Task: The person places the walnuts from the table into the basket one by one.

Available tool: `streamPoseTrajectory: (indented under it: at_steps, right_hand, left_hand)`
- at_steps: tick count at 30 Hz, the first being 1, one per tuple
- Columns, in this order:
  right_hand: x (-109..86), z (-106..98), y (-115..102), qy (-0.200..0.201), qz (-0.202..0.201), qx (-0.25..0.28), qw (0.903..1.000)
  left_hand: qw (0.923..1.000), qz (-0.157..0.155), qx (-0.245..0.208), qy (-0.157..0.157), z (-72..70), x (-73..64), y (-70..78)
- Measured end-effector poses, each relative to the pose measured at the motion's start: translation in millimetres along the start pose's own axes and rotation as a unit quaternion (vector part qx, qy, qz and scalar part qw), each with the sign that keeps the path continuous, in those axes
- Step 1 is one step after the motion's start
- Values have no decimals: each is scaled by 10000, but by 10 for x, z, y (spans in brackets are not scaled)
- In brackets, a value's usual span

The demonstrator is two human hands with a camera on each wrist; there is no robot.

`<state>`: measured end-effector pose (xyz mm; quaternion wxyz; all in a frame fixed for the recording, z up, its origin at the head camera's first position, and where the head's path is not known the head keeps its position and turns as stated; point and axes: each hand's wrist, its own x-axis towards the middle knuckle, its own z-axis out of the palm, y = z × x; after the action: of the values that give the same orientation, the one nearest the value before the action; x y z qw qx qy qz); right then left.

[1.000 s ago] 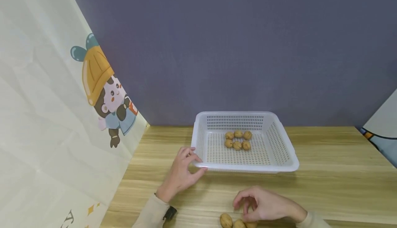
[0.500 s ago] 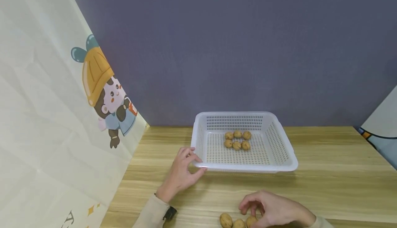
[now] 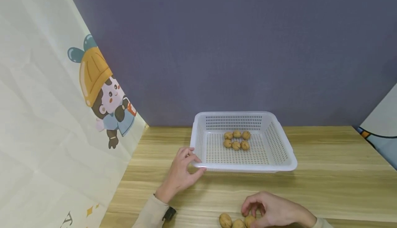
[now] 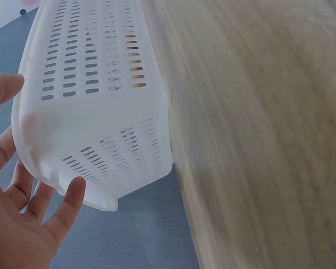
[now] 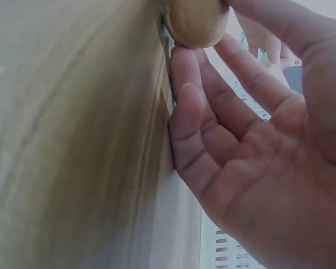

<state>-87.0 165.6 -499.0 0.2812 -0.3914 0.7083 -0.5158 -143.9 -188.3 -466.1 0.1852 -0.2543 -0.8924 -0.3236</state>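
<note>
A white plastic basket [image 3: 280,152] with slotted walls stands on the wooden table, holding two short rows of walnuts [image 3: 236,145]. My left hand [image 3: 181,173] grips its near left corner, the thumb in front and the fingers at the rim; in the left wrist view, those fingers [image 4: 73,196] spread about the basket corner [image 4: 61,123]. At the bottom of the head view, several walnuts [image 3: 225,220] lie side by side. My right hand [image 3: 273,209] pinches the rightmost walnut [image 3: 249,220] between thumb and fingertips. The right wrist view shows that walnut [image 5: 196,22] between the fingers.
The wooden tabletop [image 3: 335,179] extends to both sides of the basket. A dark grey-blue panel [image 3: 235,49] rises behind it. At the left stands a pale sheet [image 3: 40,124] with a cartoon figure. Another printed sheet [image 3: 384,117] edges the right side.
My right hand has moved slightly right and down, from above the loose walnuts to the rightmost one, and its fingers have closed round it. My left hand stays at the basket corner.
</note>
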Motion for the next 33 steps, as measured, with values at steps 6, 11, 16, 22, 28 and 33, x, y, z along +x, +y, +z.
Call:
streamPoseTrajectory:
  at_steps: [6, 11, 16, 22, 28, 33]
  right_hand:
    - [4, 10, 5, 57, -26, -70, 10000]
    - [-25, -3, -22, 87, 105, 149, 9998]
    - [-78, -51, -62, 254, 379, 334, 9984]
    - [-94, -115, -110, 344, 308, 117, 9989]
    - [-78, -196, -363, 399, 197, 4, 9990]
    - [-85, -290, -645, 641, 33, -337, 9974]
  left_hand:
    - [10000, 20, -16, -2, 9, 4, -5]
    - [10000, 42, 14, -3, 12, 7, -5]
    - [10000, 75, 44, -10, 8, 3, -11]
    - [10000, 34, 24, -50, 3, -4, -17]
    - [10000, 55, 72, -41, 4, -10, -15]
    - [10000, 61, 61, -37, 4, 0, -2]
